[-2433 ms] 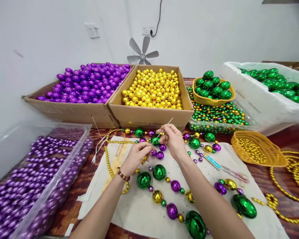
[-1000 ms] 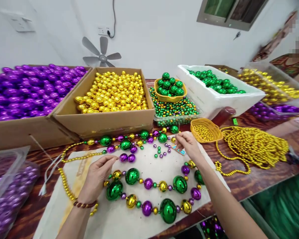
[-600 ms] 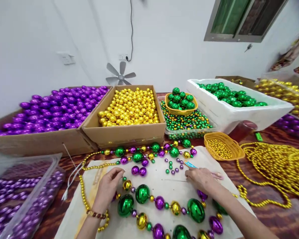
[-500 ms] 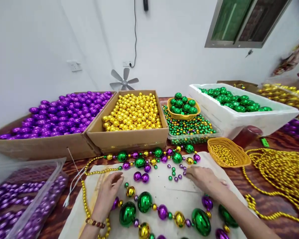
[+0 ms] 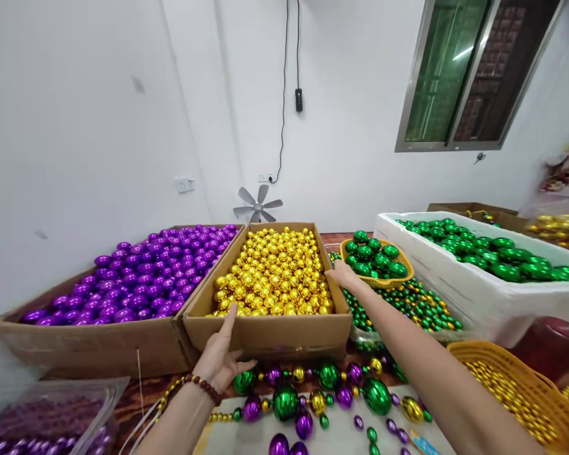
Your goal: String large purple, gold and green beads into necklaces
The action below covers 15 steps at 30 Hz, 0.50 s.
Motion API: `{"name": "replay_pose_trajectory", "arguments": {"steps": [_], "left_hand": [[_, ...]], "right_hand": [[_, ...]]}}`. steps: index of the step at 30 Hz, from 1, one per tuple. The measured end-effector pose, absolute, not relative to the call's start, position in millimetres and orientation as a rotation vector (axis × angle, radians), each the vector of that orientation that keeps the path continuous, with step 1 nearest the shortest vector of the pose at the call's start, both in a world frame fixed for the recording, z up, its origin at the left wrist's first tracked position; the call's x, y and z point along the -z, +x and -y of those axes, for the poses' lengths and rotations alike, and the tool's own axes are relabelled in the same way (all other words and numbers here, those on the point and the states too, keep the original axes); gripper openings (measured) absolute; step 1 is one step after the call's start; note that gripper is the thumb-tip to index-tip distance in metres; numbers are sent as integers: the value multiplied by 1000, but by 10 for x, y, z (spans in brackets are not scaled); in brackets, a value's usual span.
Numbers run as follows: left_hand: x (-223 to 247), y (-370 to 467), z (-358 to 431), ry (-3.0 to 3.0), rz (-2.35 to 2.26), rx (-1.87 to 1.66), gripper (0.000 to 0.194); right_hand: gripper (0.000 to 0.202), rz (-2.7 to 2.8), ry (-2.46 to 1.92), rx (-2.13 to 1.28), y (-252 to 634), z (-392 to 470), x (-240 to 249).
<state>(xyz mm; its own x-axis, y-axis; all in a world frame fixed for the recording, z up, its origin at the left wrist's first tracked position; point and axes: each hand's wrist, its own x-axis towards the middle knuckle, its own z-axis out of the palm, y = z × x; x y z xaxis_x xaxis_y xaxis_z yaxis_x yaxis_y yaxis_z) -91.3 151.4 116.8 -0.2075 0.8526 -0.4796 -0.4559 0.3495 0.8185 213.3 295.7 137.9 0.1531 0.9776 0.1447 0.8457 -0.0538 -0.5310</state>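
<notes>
A cardboard box (image 5: 270, 335) full of shiny gold balls (image 5: 277, 272) stands in front of me. My left hand (image 5: 222, 357) is at its front wall, fingers spread, one digit pointing up against the front rim; nothing is held in it. Across the box, my right hand (image 5: 345, 276) lies over the right rim, with a fingertip on the inner side and its other fingers partly hidden. Below the box lies a strung bead garland (image 5: 284, 402) of green, purple and gold balls on a pale cloth (image 5: 246, 436).
Left of the gold balls is a box of purple balls (image 5: 137, 278). To the right stand a yellow basket of green balls (image 5: 377, 259), a white foam box (image 5: 459, 284) and a basket (image 5: 516, 373) of small gold beads. A clear tub (image 5: 99, 404) sits front left.
Both hands have moved forward from the cloth to the box of gold balls. The view has tilted up. My right hand has left the small loose beads.
</notes>
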Motion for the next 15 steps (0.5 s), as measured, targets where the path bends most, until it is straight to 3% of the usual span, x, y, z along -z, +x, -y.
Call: {"name": "replay_pose_trajectory", "arguments": {"steps": [8, 15], "left_hand": [[-1155, -855, -1733, 146, -1218, -1188, 93], [-1133, -840, -1739, 148, -1238, -1378, 35]], "right_hand": [[30, 1687, -2123, -545, 2082, -3429, -1235], [28, 1634, -2113, -501, 2107, -3304, -1222]]}}
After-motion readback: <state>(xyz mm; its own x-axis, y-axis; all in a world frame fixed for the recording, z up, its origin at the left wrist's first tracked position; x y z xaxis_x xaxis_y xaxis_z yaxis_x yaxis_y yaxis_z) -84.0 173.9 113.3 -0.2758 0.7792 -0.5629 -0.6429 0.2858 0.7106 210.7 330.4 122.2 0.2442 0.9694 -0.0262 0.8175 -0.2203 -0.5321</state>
